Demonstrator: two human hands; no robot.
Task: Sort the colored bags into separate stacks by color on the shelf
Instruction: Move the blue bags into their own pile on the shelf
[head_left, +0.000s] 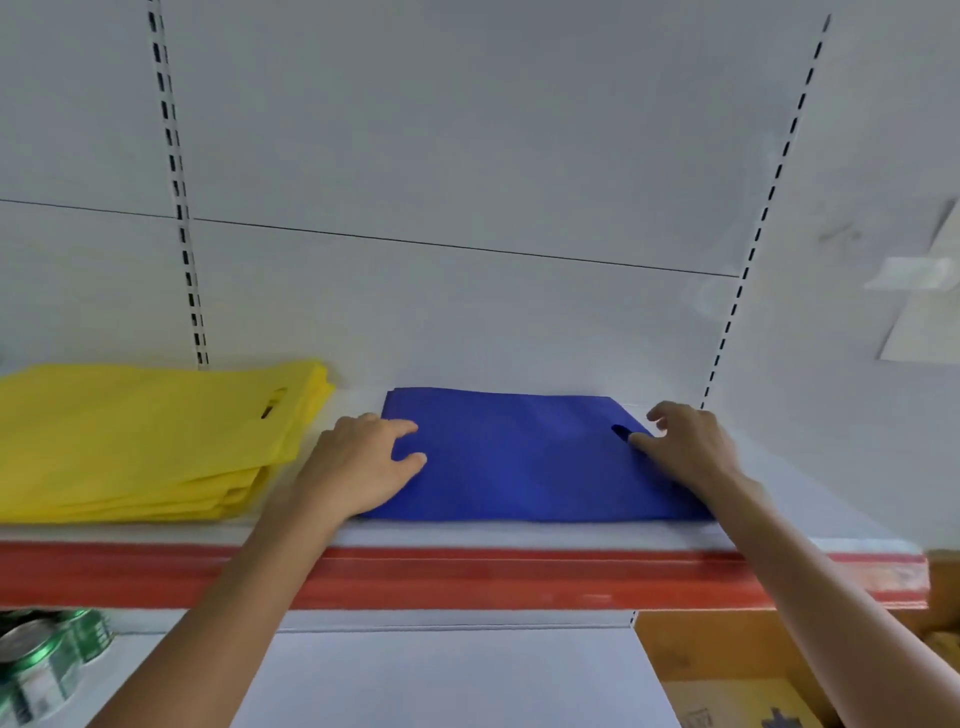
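Ok, blue bags look light, floppy, prob slippy, so I'd take the side edges. L hand & R hand: fingers spread on top, gripping nothing.

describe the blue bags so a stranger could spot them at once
Start at the white shelf with the red front strip. Two flat stacks of bags lie on it; the blue bags are the right one, under the left hand and right hand. The other stack is yellow.

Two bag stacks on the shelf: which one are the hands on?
The blue stack, right of the yellow stack. Left hand and right hand rest on its two ends; the yellow one lies untouched.
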